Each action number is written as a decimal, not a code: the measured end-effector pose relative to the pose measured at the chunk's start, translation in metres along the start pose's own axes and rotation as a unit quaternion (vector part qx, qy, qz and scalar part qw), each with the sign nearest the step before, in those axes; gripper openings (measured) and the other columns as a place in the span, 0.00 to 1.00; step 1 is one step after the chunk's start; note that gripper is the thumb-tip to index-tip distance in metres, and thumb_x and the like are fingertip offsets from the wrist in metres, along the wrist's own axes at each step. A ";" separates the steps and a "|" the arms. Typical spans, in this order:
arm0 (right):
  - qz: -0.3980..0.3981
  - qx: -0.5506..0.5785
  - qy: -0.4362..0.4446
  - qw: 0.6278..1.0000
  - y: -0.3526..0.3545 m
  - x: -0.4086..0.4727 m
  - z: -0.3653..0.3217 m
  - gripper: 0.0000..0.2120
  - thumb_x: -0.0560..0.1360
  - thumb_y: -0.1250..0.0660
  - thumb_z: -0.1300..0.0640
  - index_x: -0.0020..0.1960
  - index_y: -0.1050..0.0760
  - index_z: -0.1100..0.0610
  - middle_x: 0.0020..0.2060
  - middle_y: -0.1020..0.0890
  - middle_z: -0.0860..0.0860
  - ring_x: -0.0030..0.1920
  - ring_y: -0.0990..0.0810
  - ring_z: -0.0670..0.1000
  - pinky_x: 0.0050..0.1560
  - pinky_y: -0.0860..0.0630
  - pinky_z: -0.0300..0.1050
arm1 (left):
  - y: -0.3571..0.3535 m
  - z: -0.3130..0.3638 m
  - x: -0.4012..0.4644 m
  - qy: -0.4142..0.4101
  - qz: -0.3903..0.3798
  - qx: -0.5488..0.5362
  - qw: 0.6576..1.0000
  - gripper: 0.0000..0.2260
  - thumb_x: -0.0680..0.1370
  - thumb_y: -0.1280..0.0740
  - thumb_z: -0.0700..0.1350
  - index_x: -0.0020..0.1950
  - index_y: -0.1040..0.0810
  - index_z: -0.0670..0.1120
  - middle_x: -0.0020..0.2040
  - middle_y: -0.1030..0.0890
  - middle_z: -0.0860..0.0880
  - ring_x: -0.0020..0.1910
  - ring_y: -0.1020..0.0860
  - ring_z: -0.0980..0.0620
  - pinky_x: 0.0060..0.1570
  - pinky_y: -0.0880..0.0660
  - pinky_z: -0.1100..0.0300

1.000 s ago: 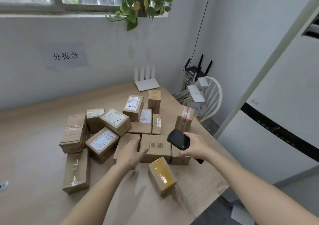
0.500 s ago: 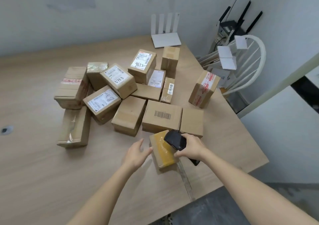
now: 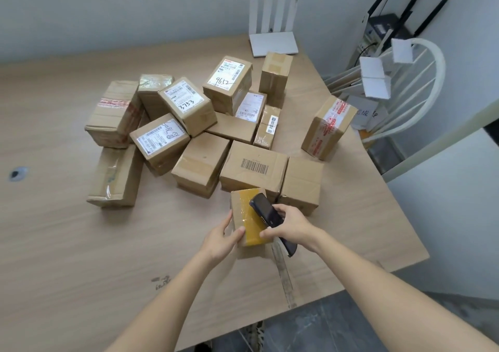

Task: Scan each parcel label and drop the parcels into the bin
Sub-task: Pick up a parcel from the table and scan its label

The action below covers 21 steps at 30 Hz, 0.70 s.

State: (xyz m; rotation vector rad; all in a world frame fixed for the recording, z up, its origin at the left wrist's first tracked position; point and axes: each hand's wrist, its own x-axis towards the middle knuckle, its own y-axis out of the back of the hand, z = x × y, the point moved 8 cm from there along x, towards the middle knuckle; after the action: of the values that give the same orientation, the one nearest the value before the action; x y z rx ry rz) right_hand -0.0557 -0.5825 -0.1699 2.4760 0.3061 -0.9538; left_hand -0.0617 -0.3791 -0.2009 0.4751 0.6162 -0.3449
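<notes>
Right, approx 14 cardboard parcels on the desk (image 3: 67, 257), all brown; count is rough since some overlap. One is in hand: the yellow-taped parcel (image 3: 249, 218), at the near edge of the cluster, touching the barcode parcel (image 3: 253, 168) behind it. Its long axis runs near-to-far, tilted a bit left at the far end, yellow tape face up.

Left hand (image 3: 221, 239) grips the parcel's near-left corner, thumb on top, fingers curled round the side. Right hand (image 3: 290, 226) holds a dark handheld scanner (image 3: 266, 212), fingers wrapped round it; scanner lies diagonally over the parcel's right half, head pointing far-left, tail sticking out below the wrist.

Around it: plain parcel (image 3: 302, 183) just right of the barcode one, another plain parcel (image 3: 201, 162) to its left. Further back, parcels w/ white labels, one marked 9652 (image 3: 228, 83), one marked 3753 (image 3: 187, 103). A red-taped parcel (image 3: 328, 127) sits apart on the right. White router (image 3: 272, 42) w/ 4 antennas at the far desk edge. White chair (image 3: 421, 92) off the desk's right side, holding papers. A tape strip (image 3: 282, 270) runs along the desk just below the right hand.
</notes>
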 end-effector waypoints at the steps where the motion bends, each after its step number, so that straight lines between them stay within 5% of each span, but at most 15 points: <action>1: -0.001 0.005 0.007 1.000 0.001 -0.004 -0.005 0.45 0.62 0.14 0.55 0.74 0.30 0.54 0.64 0.20 0.49 0.65 0.22 0.52 0.69 0.25 0.53 | 0.004 0.004 -0.004 -0.004 0.007 -0.018 1.000 0.37 0.74 0.33 0.66 0.79 0.43 0.61 0.75 0.31 0.53 0.73 0.33 0.49 0.71 0.32 0.49; 7: -0.010 0.012 0.065 0.998 0.022 -0.034 -0.067 0.37 0.62 0.14 0.53 0.68 0.26 0.53 0.61 0.20 0.49 0.63 0.21 0.53 0.67 0.23 0.53 | 0.045 0.063 -0.035 -0.051 0.041 -0.130 0.989 0.37 0.72 0.28 0.63 0.78 0.40 0.63 0.71 0.26 0.53 0.70 0.28 0.51 0.66 0.27 0.55; 9: -0.002 0.023 0.100 0.995 0.037 -0.052 -0.103 0.33 0.65 0.15 0.53 0.64 0.27 0.51 0.57 0.21 0.47 0.60 0.22 0.51 0.60 0.22 0.46 | 0.066 0.099 -0.053 -0.072 0.053 -0.139 0.986 0.36 0.73 0.28 0.64 0.77 0.40 0.66 0.70 0.25 0.53 0.68 0.26 0.50 0.58 0.24 0.58; 14: 0.005 0.011 0.174 0.985 0.076 -0.105 -0.188 0.28 0.69 0.18 0.53 0.64 0.26 0.52 0.54 0.21 0.45 0.55 0.22 0.48 0.44 0.25 0.35 | 0.110 0.180 -0.093 -0.147 0.056 -0.146 0.977 0.38 0.70 0.27 0.65 0.75 0.43 0.71 0.71 0.26 0.51 0.67 0.25 0.47 0.58 0.25 0.49; 17: 0.031 -0.013 0.213 0.976 0.098 -0.133 -0.232 0.29 0.70 0.18 0.54 0.66 0.25 0.58 0.57 0.20 0.52 0.54 0.22 0.49 0.44 0.23 0.37 | 0.133 0.225 -0.120 -0.187 0.074 -0.125 0.972 0.37 0.73 0.29 0.63 0.77 0.44 0.68 0.70 0.27 0.49 0.65 0.26 0.48 0.50 0.29 0.59; 21: 0.065 -0.022 0.264 0.962 0.121 -0.165 -0.280 0.26 0.65 0.15 0.51 0.58 0.21 0.56 0.52 0.18 0.52 0.55 0.19 0.53 0.55 0.18 0.47 | 0.164 0.269 -0.150 -0.225 0.095 -0.162 0.956 0.34 0.74 0.29 0.60 0.76 0.41 0.65 0.67 0.24 0.46 0.54 0.21 0.53 0.48 0.21 0.54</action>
State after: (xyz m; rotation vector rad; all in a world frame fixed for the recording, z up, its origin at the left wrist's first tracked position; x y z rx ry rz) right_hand 0.0283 -0.5546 0.1656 2.6344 0.3223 -0.2152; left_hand 0.0218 -0.3565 0.1368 0.1278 0.1717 -0.1547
